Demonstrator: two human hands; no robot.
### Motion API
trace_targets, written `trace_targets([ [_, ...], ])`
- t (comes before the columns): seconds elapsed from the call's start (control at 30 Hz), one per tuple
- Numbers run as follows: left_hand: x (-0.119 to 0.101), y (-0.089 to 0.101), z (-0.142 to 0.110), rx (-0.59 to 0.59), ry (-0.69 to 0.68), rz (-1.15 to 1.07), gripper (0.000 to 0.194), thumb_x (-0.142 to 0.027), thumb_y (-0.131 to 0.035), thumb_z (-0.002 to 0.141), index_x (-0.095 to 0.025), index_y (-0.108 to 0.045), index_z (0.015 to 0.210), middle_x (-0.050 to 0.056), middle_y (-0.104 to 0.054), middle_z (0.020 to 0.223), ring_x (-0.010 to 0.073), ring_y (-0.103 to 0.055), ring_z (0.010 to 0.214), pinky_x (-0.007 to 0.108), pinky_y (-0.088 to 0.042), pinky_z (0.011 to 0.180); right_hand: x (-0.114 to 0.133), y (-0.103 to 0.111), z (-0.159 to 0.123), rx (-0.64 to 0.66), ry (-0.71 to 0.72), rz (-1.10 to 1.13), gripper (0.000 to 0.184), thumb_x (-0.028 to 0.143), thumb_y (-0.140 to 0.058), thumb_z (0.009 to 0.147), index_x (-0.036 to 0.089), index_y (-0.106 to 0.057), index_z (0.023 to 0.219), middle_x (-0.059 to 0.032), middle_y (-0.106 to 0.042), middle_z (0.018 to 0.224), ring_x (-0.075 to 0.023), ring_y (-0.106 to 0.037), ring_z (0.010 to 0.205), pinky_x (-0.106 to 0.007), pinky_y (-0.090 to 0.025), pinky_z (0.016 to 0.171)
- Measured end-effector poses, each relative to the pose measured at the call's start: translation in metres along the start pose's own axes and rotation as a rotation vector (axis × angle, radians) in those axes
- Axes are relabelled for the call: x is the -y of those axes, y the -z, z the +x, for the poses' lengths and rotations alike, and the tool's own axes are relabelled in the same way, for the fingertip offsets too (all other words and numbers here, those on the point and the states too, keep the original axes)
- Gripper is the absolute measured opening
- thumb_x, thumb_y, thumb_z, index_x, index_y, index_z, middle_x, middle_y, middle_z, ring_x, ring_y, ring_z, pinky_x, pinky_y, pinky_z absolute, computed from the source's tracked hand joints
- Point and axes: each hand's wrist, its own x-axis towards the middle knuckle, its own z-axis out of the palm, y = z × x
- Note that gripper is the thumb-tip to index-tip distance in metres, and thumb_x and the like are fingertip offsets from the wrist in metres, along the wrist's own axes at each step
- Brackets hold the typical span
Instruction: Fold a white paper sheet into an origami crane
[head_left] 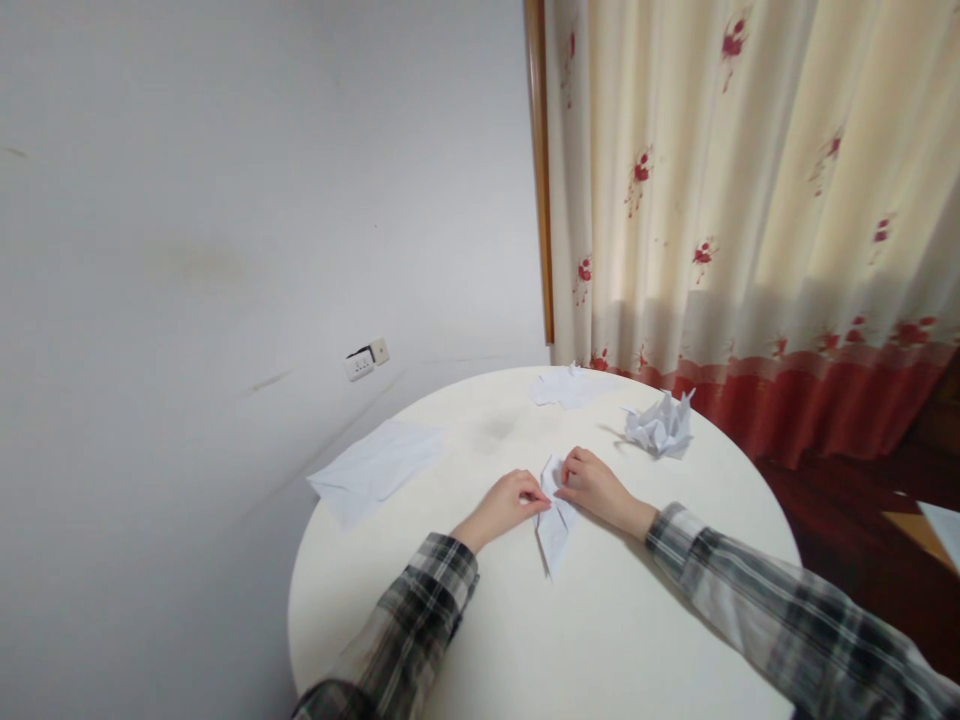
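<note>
A folded piece of white paper (555, 545) lies on the round white table, its long point aimed toward me. My left hand (510, 505) pinches its left edge near the middle, thumb and fingers pressed together. From the other side my right hand (596, 488) grips the paper's upper right part with curled fingers. A narrow folded tip stands out between the two hands at the top. The fingers cover part of the paper's middle.
White paper sheets (382, 460) lie at the table's left edge. Several folded paper cranes (661, 425) are heaped at the right, and more white paper (562, 387) lies at the far edge. The round table (495, 640) stands by a wall and a flowered curtain (705, 200).
</note>
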Motion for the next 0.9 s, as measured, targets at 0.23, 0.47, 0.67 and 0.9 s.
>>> trace_targets([
  [0.23, 0.005, 0.000, -0.003, 0.043, 0.023, -0.199, 0.011, -0.026, -0.058, 0.074, -0.017, -0.064, 0.074, 0.004, -0.056, 0.109, 0.0160, -0.050, 0.100, 0.026, -0.038, 0.087, 0.002, 0.002, 0.000, 0.105, 0.011, 0.076, 0.008, 0.022, -0.056, 0.072, 0.016, -0.054, 0.068, 0.0001, -0.047, 0.068, -0.0112, -0.046, 0.063, -0.021, -0.036, 0.057],
  [0.47, 0.007, 0.001, -0.003, 0.034, 0.005, -0.173, 0.014, -0.028, -0.062, 0.070, -0.017, -0.063, 0.078, 0.006, -0.055, 0.111, 0.0173, -0.048, 0.103, 0.027, -0.033, 0.092, 0.001, 0.014, 0.000, 0.193, 0.093, 0.165, 0.011, 0.024, -0.062, 0.067, 0.015, -0.057, 0.072, -0.0014, -0.051, 0.074, -0.0112, -0.047, 0.065, -0.021, -0.037, 0.059],
  [0.67, 0.013, 0.006, -0.005, 0.089, 0.025, -0.106, 0.026, -0.031, -0.066, 0.066, -0.019, -0.062, 0.089, 0.008, -0.042, 0.124, 0.0191, -0.036, 0.116, 0.029, -0.027, 0.097, 0.006, 0.025, -0.002, 0.239, 0.094, 0.203, 0.019, 0.025, -0.066, 0.063, 0.015, -0.058, 0.077, -0.0019, -0.051, 0.078, -0.0121, -0.048, 0.068, -0.023, -0.039, 0.062],
  [0.9, 0.020, 0.007, -0.006, 0.136, 0.042, -0.077, 0.036, -0.036, -0.068, 0.063, -0.022, -0.060, 0.095, 0.008, -0.036, 0.129, 0.0202, -0.031, 0.120, 0.031, -0.025, 0.099, 0.005, 0.027, -0.003, 0.274, 0.090, 0.207, 0.024, 0.027, -0.069, 0.060, 0.016, -0.058, 0.079, -0.0021, -0.052, 0.081, -0.0128, -0.049, 0.070, -0.024, -0.040, 0.064],
])
